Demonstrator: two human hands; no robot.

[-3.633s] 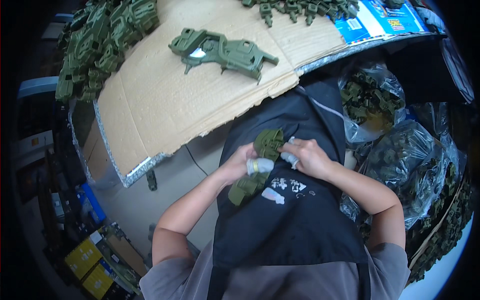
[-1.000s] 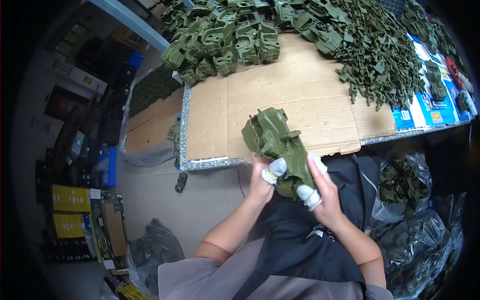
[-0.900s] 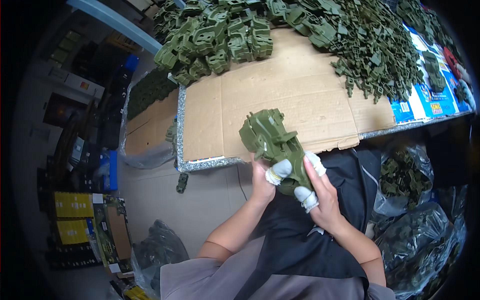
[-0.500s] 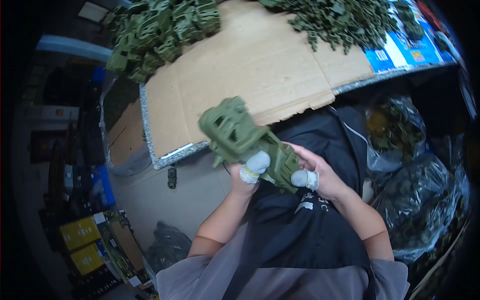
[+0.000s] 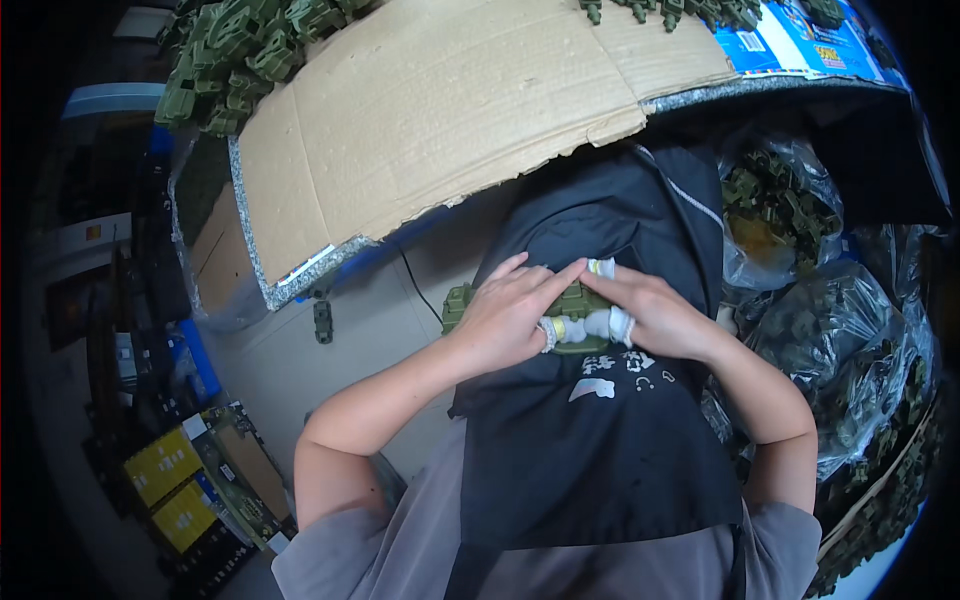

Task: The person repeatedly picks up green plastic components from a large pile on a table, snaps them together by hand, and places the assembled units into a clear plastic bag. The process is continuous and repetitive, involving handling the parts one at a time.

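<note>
An olive-green plastic toy truck (image 5: 458,302) lies low against my dark apron, mostly covered by my hands. Over its left part my left hand (image 5: 508,312) is closed, palm down, with the thumb pressed on the near side. My right hand (image 5: 655,312) grips the right end, its thumb almost meeting the left thumb. The fingertips of both hands come together on top of the truck. White wraps cover both thumbs and my right forefinger.
Ahead stands a table topped with cardboard (image 5: 450,110). Green plastic parts (image 5: 245,55) are heaped at its far left. Clear bags of green parts (image 5: 775,210) sit at right. One green piece (image 5: 322,318) lies on the floor, with yellow boxes (image 5: 165,470) at lower left.
The toy truck has come down from in front of the table edge to my apron and turned level. Both hands have closed over its top, and the view has shifted.
</note>
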